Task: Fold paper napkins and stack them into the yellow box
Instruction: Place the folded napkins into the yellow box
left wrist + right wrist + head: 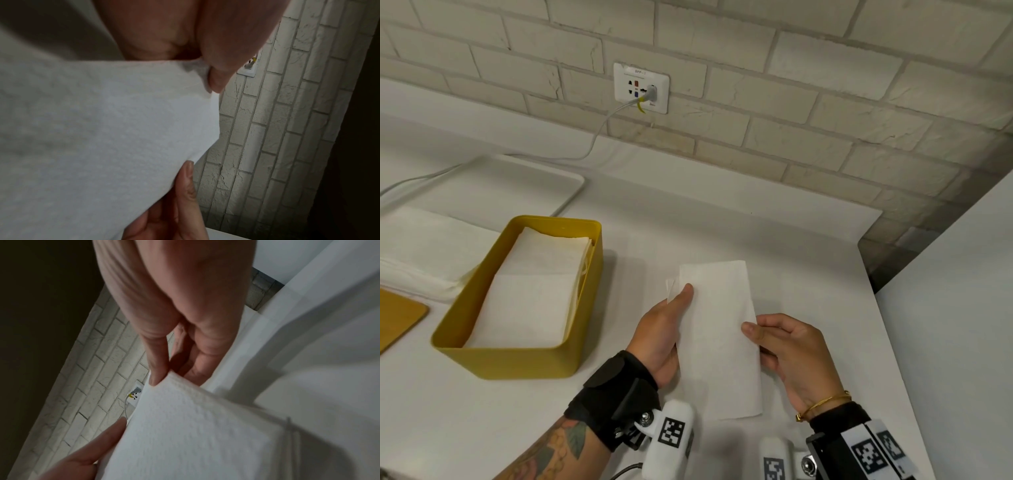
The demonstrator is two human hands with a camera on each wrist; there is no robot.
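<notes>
From the head view, both hands hold one napkin point(717, 329) over the white desk point(791, 246). The left hand point(662, 334) pinches its left edge, with the thumb on top. The right hand point(796, 356) pinches its right edge lower down, thumb on top too. The hands are apart, one on each side. The napkin is a long strip. Its long way runs from the person out toward the brick wall point(825, 102). The yellow box point(517, 356) sits to the left, near the left hand but not touching it. Its long way runs much the same as the napkin's. Folded napkins point(534, 291) already lie in the box. So I think the napkin must go left, and the left hand is the nearer one. A pile of flat napkins point(424, 250) lies past the box on the left. A tray point(524, 181) and a wall plug point(642, 87) are further back.

From the left wrist view, the napkin point(102, 129) fills most of the picture. The left thumb point(226, 53) presses on its top edge. The right thumb point(185, 181) touches it from below.

From the right wrist view, the right hand point(170, 331) pinches the napkin point(195, 426) at its corner. The left thumb point(98, 444) touches the napkin's other side.
</notes>
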